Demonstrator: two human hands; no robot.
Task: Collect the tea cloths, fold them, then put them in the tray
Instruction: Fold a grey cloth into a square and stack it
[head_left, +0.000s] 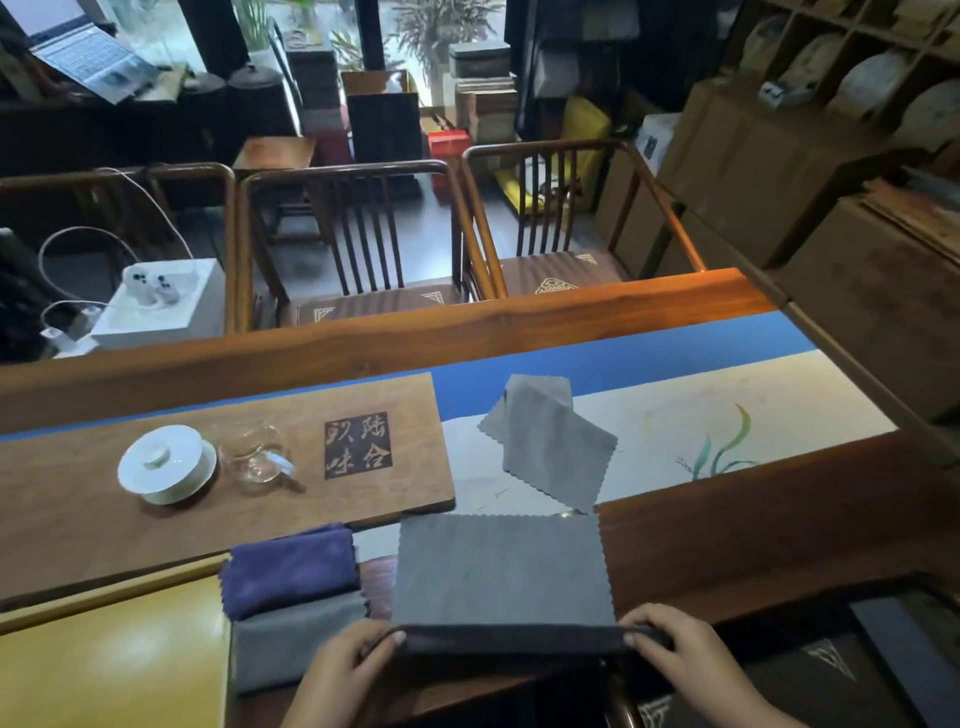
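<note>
Far left, on the bench: yellow tray, no cloth seen lying fully in it. Just right of it, a folded purple cloth lies on a folded grey cloth, which sits at, perhaps over, the tray's right edge; cannot tell which. Behind these, a wooden tea board carries a lidded white gaiwan and a glass pitcher. Centre, near bench edge: grey cloth in hand, spread flat, scalloped far edge square to the bench. Left hand pinches the near left corner, fingers curled on the hem. Right hand pinches the near right corner likewise. Beyond it, on the painted mat, an unfolded grey cloth lies rumpled, one corner standing up. Judgement: first fold of the centre cloth is starting. To do it well: lift both near corners together, keep the hem taut between the hands, carry it to the far edge, match corners before pressing the crease flat. Risk: uneven lift skews the fold. The far cloth awaits collecting, and none is clearly in the tray yet.
</note>
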